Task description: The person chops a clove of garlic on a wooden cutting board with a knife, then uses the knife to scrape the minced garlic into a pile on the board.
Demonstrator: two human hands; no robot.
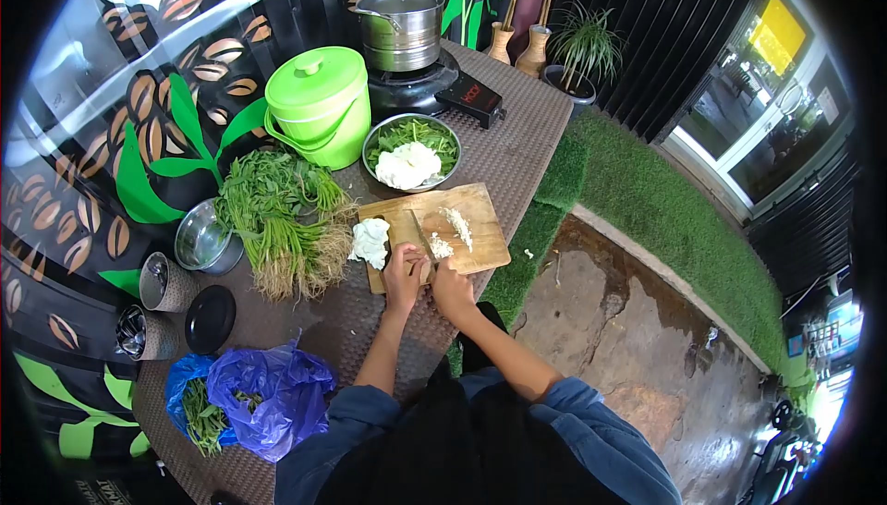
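My right hand (451, 289) is closed around the handle of a knife (422, 233), its blade pointing away over the wooden cutting board (485, 214). Just left of the blade, my left hand (402, 279) has its fingers bent down at the board, pressing on something small and pale that they mostly hide. Finely chopped white bits (456, 228) lie in a strip to the right of the knife, with a smaller heap (441, 246) by the blade. A crumpled white wad (370, 243) rests at the board's left edge.
Left of the board lie rooted leafy greens (286, 209). Behind it stand a metal bowl (451, 172) of greens, a green lidded bucket (319, 108) and a pot (402, 34) on a stove (407, 91). Blue plastic bags (268, 394) sit near the front, beside a black lid (211, 318).
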